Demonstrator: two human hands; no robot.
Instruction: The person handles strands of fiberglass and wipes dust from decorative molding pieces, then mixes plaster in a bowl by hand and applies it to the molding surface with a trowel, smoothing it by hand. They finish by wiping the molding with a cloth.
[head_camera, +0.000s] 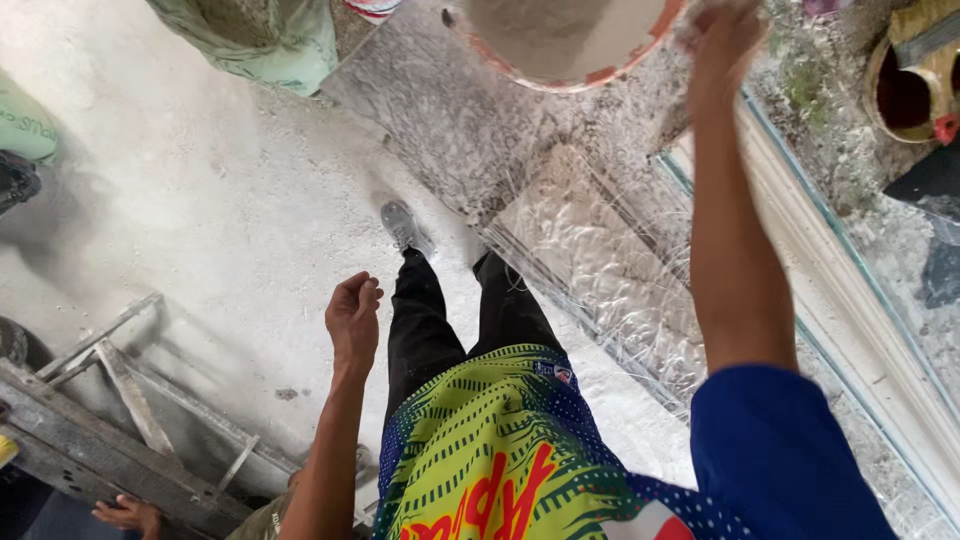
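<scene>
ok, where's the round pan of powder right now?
Head view, top centre: the round pan sits above the patterned slab, with the right hand raised at its right rim.

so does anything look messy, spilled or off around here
Yes. Pale dust or dried mortar coats the floor and the stone slab. The round pan by the right hand has a chipped, crusted rim. The left hand hangs free, loosely closed. Another person's hand rests by the metal frame.
</scene>
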